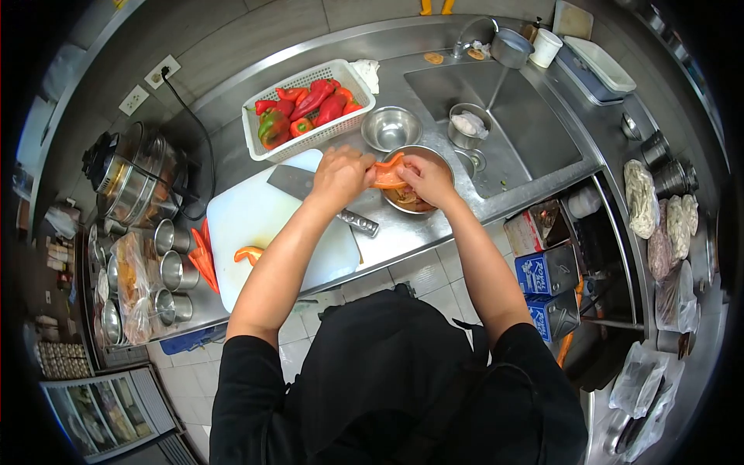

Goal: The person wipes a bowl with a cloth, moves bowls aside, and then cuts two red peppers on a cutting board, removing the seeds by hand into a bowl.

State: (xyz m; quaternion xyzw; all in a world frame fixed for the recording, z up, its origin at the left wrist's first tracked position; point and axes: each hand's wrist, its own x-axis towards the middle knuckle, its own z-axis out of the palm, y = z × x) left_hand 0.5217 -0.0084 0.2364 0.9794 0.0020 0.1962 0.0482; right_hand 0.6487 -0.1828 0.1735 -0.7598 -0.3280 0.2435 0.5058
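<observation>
My left hand (341,178) and my right hand (428,180) both grip an orange-red bell pepper piece (389,180), one at each end. The piece is over a metal bowl (446,160) that has pepper scraps in its bottom. Beneath my left wrist, a cleaver (293,181) lies across the edge of the white cutting board (256,209), its handle towards me. A curved pepper slice (249,254) rests on the board. Red pepper pieces (203,260) lie along the board's left side.
Behind the board stands a white basket (256,143) of whole peppers. An empty metal bowl (391,129) sits beside it. To the right is a sink (535,132) with a metal pot (468,139) in it. Several metal containers (172,270) line the counter's left end.
</observation>
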